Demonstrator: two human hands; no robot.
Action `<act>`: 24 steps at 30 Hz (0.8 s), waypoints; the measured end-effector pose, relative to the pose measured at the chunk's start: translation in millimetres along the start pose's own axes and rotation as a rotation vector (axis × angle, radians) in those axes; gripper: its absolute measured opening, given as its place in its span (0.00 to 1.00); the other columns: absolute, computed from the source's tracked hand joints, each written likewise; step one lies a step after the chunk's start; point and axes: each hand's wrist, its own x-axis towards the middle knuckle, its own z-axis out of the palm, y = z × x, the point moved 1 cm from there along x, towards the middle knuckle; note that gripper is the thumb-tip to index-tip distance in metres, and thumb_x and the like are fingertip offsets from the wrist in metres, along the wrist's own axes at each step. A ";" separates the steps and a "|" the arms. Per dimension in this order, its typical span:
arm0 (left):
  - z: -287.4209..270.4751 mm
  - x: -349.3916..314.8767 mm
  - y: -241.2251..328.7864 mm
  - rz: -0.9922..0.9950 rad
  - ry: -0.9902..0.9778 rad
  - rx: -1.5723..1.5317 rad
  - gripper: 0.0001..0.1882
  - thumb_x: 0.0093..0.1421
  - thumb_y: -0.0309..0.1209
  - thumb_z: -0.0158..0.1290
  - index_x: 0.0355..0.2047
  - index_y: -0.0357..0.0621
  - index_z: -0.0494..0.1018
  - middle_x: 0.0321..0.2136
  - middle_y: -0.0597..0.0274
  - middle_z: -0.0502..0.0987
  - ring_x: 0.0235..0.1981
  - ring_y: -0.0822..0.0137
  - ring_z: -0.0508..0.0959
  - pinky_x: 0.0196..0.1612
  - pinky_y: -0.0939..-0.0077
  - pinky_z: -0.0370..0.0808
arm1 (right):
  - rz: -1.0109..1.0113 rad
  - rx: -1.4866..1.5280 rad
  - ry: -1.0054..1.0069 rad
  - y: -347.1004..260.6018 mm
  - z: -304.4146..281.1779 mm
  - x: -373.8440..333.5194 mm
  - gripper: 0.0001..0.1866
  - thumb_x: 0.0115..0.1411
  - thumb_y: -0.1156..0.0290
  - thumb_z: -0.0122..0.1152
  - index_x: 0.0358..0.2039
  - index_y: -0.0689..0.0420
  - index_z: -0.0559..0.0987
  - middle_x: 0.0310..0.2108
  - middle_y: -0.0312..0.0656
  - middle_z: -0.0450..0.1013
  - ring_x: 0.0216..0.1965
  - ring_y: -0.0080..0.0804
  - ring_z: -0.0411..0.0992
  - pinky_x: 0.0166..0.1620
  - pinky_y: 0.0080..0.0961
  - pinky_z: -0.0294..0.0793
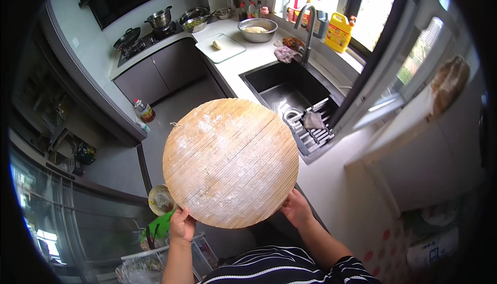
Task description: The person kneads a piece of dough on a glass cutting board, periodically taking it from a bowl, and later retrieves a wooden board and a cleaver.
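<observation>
A round wooden board (233, 165), dusted with white powder, is held up in front of me. My left hand (182, 225) grips its lower left rim, with the thumb on the near edge and the other fingers hidden underneath. At the lower right rim my right hand (297, 209) holds it too, its fingers partly hidden under the wood. On the counter beyond, a white cutting board (228, 52) carries a pale lump of dough (216, 45). A steel bowl (257, 36) with more dough inside stands to its right.
A black sink (264, 83) with a tap (306, 35) and a drying rack (316, 134) lies right of the board. Pots (159, 19) stand on the stove at the far left. Bottles line the windowsill. A bin (159, 201) and an oil bottle (144, 111) are on the floor.
</observation>
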 end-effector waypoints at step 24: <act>169.2 587.7 238.6 -0.352 -0.261 0.318 0.30 0.62 0.40 0.54 0.60 0.39 0.59 0.51 0.53 0.72 0.45 0.66 0.74 0.49 0.69 0.70 | -0.635 0.223 0.401 -204.9 160.3 524.7 0.15 0.59 0.82 0.50 0.47 0.61 0.70 0.42 0.44 0.75 0.41 0.36 0.76 0.47 0.34 0.77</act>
